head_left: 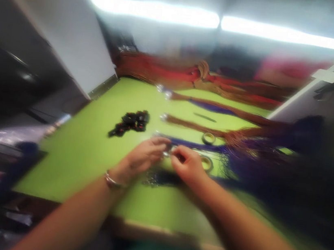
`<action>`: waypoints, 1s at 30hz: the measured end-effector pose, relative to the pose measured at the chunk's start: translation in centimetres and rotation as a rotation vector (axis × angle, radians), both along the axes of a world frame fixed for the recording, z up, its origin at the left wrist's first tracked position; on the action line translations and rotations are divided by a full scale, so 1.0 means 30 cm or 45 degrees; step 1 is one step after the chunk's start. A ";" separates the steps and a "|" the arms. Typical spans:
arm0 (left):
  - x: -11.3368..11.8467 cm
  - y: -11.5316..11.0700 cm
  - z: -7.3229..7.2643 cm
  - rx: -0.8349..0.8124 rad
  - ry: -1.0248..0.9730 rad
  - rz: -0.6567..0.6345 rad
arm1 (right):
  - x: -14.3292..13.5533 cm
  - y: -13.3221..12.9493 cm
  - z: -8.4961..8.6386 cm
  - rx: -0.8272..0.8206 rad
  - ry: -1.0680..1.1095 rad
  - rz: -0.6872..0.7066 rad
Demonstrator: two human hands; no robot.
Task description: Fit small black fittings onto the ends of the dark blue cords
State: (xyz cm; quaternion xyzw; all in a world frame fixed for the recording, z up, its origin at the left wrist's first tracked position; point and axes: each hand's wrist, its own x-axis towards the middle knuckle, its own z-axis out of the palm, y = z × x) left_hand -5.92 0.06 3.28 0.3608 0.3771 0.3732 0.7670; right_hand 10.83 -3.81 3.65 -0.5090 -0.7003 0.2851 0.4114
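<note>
My left hand, with a bracelet at the wrist, and my right hand nearly meet over the green table. A small shiny piece shows between their fingertips, blurred. The fingers of both hands are closed around its two sides. Just behind them runs a bundle of blue wires. Beneath and in front of the hands lies a dark wire bundle with shiny ends. A roll of tape sits right beside my right hand.
Black connectors lie in a pile left of centre. Brown wire bundles stretch rightward into a blue tangle. A smaller tape roll and a thin dark tool lie between bundles. Red and brown wires line the back.
</note>
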 end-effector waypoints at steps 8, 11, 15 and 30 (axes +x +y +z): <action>0.010 -0.003 -0.002 -0.057 -0.081 0.004 | 0.023 -0.007 0.015 0.116 -0.328 -0.138; 0.011 -0.003 -0.001 -0.070 -0.088 -0.014 | 0.020 -0.007 0.006 0.168 -0.381 -0.142; 0.010 -0.004 0.001 -0.068 -0.074 -0.018 | 0.020 -0.006 -0.007 0.235 -0.416 -0.180; 0.015 -0.012 0.011 0.007 -0.034 -0.044 | 0.024 -0.004 -0.024 0.444 -0.708 -0.266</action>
